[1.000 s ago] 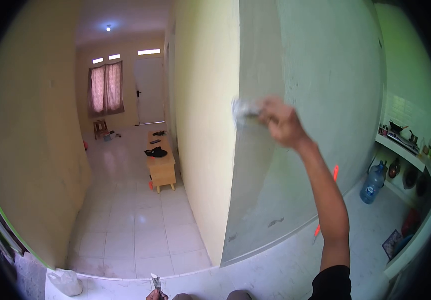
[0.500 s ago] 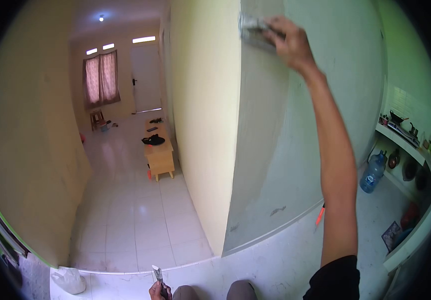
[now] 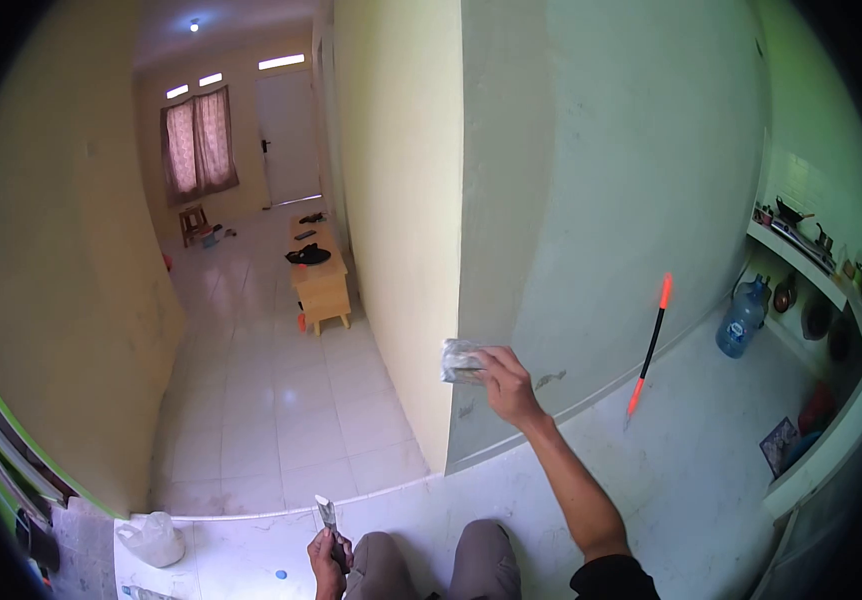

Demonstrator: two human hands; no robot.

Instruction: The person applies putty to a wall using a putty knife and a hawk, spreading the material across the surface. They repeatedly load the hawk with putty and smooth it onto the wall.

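My right hand [image 3: 511, 385] grips a flat, pale-smeared scraper [image 3: 463, 361] held against the lower part of the wall corner. The grey-green wall [image 3: 601, 200] has a darker grey strip [image 3: 506, 180] along its edge, with a few dark marks low down. At the bottom of the view my left hand [image 3: 329, 560] is closed round the handle of a putty knife [image 3: 327, 514], its whitish blade pointing up.
A red and black pole [image 3: 655, 340] leans on the right wall. Beyond stand a blue water bottle [image 3: 744, 318] and a counter [image 3: 801, 262] with a stove. A plastic bag [image 3: 154, 540] lies at lower left; a wooden bench [image 3: 321, 290] stands in the hallway.
My right hand has moved from high on the wall down along the corner with the scraper. My left hand has risen slightly into view. More of the pole shows.
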